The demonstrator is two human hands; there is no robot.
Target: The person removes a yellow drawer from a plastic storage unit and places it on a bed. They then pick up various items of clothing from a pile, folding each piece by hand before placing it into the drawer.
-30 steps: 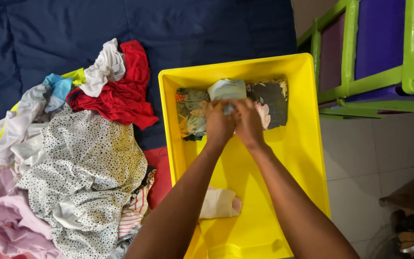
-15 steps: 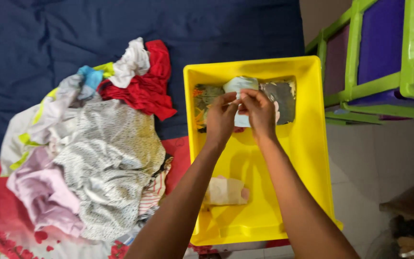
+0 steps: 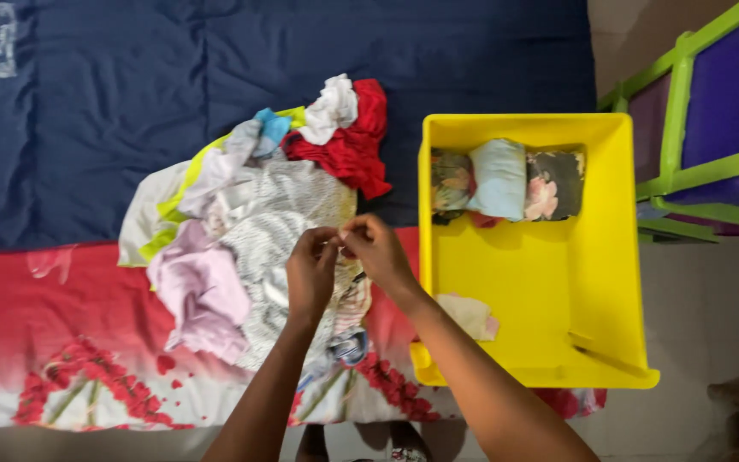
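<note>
Both hands (image 3: pixel 341 257) pinching the pale clothes pile (image 3: pixel 250 231) on a navy-and-red bedspread (image 3: pixel 87 128), yellow bin (image 3: pixel 549 291) alongside.

Both hands meet fingertip to fingertip, the left hand (image 3: pixel 311 272) and right hand (image 3: pixel 375 248), right over the heap of clothes (image 3: pixel 250 239), which blocks everything below and to their left. Just right of the right hand rises the near wall of the yellow bin (image 3: pixel 425 257). Past that wall there's bare yellow floor, open room; beyond it three folded bundles (image 3: pixel 506 181) line the bin's back. Ahead of the hands, the red garment (image 3: pixel 354 141), then open blue bedding (image 3: pixel 130 103).
</note>
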